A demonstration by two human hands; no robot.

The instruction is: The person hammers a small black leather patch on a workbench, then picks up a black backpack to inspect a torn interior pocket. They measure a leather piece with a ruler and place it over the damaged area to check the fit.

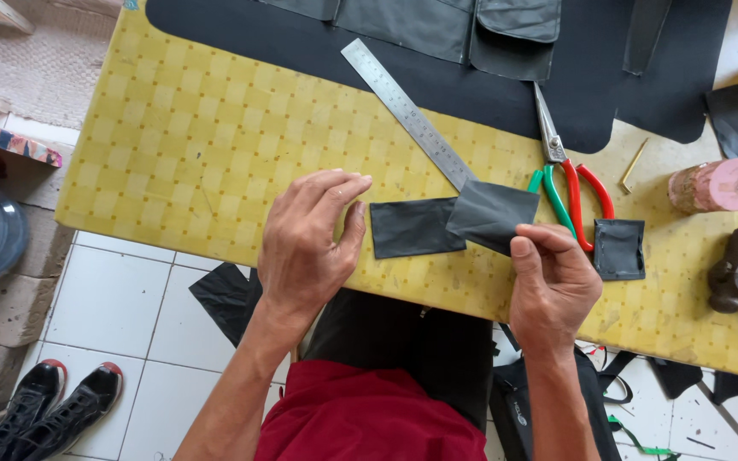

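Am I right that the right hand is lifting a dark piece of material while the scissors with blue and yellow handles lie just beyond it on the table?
Not quite: the scissors have green and red handles, as the head view shows. The rest holds: the right hand lifts a dark piece of material, with the scissors just beyond it on the table.

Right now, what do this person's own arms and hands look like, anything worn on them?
Both arms are bare from the hands up to the picture's lower edge: no sleeves reach the forearms, and no gloves, watch or bracelet show. The left hand and right hand show no rings that I can make out. The only clothing near them is a red garment at the body.
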